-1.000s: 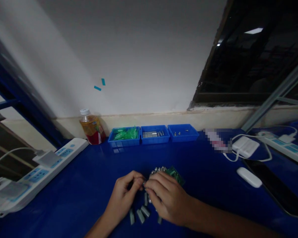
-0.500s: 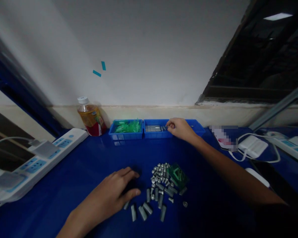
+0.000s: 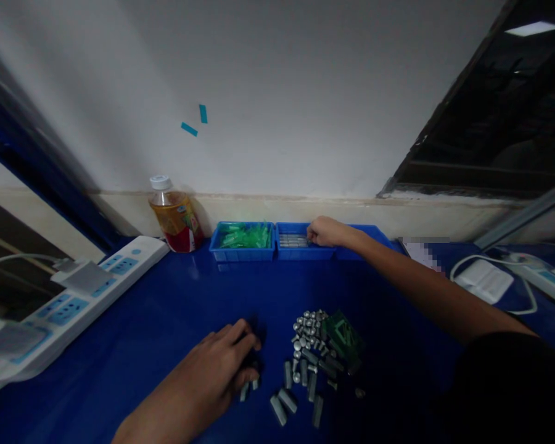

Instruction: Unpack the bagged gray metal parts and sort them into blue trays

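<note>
My right hand (image 3: 324,231) reaches far forward into the middle blue bin (image 3: 297,248), which holds small grey metal pieces; its fingers are curled together over them, and what they pinch is hidden. My left hand (image 3: 221,364) rests palm down on the blue table (image 3: 166,320), fingers loosely bent, fingertips touching a couple of small grey cylinders (image 3: 248,388). Just right of it lies a pile of grey cylinders and round silver studs (image 3: 305,348), with small green parts (image 3: 342,333) at the pile's right edge.
A bin of green plastic parts (image 3: 243,237) sits left of the middle bin, another blue bin (image 3: 370,237) to its right. A drink bottle (image 3: 173,214) stands by the wall. White power strips (image 3: 74,290) lie left; a white charger with cable (image 3: 483,279) lies right.
A second ago both hands were together over the pile. My right hand has since reached out to the middle bin and slid slightly left in it. My left hand stayed by the pile.
</note>
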Demonstrator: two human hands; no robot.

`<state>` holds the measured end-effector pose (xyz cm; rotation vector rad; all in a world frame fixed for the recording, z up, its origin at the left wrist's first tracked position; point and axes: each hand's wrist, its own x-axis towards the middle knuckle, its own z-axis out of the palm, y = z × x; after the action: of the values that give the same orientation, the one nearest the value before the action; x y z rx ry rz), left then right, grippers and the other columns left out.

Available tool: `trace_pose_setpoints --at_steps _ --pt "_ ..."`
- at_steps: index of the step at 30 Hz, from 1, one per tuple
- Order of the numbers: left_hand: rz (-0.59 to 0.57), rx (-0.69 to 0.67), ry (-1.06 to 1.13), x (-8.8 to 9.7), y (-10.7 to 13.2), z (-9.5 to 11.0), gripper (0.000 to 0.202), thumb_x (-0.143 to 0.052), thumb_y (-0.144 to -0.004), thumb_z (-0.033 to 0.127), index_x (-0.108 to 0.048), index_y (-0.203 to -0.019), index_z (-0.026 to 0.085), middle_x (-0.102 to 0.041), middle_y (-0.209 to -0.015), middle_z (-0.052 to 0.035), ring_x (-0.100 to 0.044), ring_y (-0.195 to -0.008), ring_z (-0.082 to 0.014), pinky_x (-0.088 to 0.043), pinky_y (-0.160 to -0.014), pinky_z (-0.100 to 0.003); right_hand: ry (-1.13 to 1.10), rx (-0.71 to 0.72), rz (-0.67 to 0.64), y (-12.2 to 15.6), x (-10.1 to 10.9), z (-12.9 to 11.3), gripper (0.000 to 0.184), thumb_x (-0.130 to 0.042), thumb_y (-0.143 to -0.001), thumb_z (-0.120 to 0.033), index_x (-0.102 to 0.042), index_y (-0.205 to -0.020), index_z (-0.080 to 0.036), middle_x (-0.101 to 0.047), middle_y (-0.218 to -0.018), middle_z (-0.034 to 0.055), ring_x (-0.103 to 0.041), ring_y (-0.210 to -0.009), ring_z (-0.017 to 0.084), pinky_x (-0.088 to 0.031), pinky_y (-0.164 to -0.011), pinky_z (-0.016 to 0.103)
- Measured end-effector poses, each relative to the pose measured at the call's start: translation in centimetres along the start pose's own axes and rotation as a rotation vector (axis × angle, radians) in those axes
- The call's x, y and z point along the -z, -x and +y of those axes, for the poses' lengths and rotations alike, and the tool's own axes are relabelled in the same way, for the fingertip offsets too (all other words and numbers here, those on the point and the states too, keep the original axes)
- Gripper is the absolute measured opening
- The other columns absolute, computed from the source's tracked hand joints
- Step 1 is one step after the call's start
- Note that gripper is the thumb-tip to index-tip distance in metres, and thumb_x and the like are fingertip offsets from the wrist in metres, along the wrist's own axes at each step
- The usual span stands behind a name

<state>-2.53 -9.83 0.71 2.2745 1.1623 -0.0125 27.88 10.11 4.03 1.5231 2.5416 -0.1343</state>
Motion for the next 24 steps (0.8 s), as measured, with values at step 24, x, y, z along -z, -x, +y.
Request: trace_pose_setpoints --at_steps 24 --pt "0.293 -0.013 -0.003 -0.1 -2.1 -0.8 0.019 -0.033 -0.090 0.018 -0.051 -0.085 0.018 -0.054 -0.089 -0.0063 -0.052 -0.079 -0.0184 -0.042 -0.073 -0.030 -0.442 -0.012 0.467 5.5 -0.6 -2.2 0.015 -0.050 -0.085 -0.023 -0.062 -0.083 -0.013 -0.064 -0.071 0.0028 -0.058 -0.065 0.013 -0.043 -0.063 0.022"
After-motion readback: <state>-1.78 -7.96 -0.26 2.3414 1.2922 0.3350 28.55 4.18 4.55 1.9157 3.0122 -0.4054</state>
